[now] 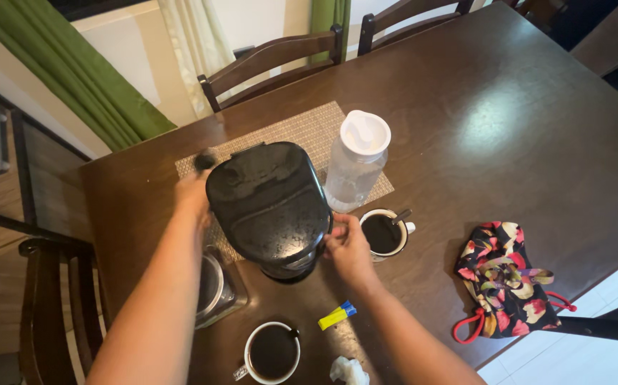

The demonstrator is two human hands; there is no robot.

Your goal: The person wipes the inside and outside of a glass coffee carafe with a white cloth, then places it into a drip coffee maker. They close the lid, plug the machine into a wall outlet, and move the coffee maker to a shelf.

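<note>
Both hands on the black coffee maker (pixel 269 207)

Left hand (pixel 193 191) blurred, fingers unreadable, behind its far side; right hand (pixel 348 246) fingers curled, pinching its near-right edge, tabletop (pixel 508 128) centre.

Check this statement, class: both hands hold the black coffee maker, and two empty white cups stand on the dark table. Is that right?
Not quite. In the head view the two white cups are full of dark liquid, not empty. The rest holds: left hand and right hand grip the black coffee maker on the dark table.
</note>
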